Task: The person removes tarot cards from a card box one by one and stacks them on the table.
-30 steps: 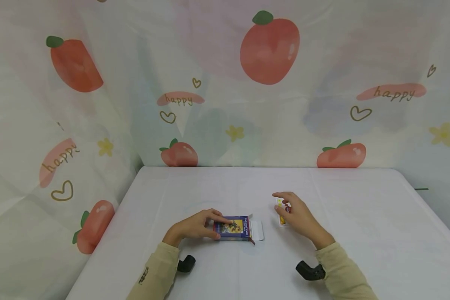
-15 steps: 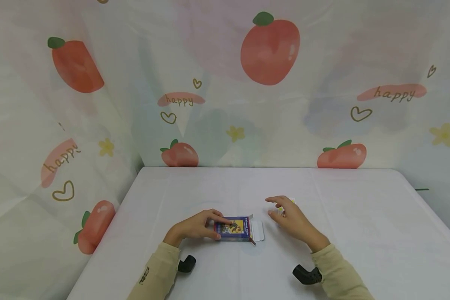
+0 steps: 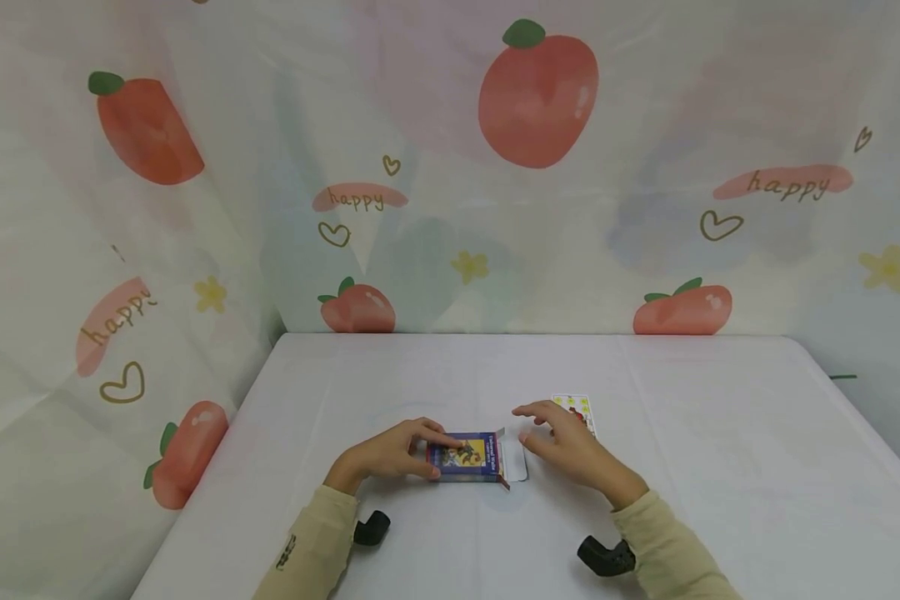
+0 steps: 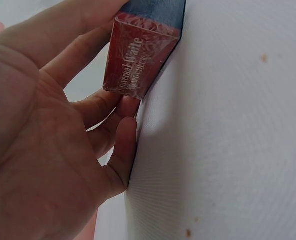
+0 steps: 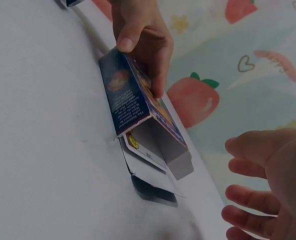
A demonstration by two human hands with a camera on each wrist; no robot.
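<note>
A blue tarot card box (image 3: 474,457) lies flat on the white table, its unfolded end flap (image 3: 516,463) pointing right. My left hand (image 3: 397,450) grips the box's left part, thumb on the near side and a finger across the top. In the left wrist view the red closed end (image 4: 138,57) reads "Universal Waite". Through the box's mouth, the right wrist view shows cards (image 5: 144,154) inside. My right hand (image 3: 570,446) holds nothing, fingers extended and slightly bent, just right of the flap. Partly hidden behind it, a yellow-and-red patterned tarot card (image 3: 579,406) lies on the table.
The white cloth-covered table (image 3: 720,467) reaches back to a fruit-printed curtain (image 3: 435,125). Black curved pieces, one at the left sleeve (image 3: 372,528) and another at the right sleeve (image 3: 606,557), stick out over the table.
My right hand has moved left and slightly toward me, away from the tarot card and up to the box's flap, uncovering more of the card. The left hand and box stay put.
</note>
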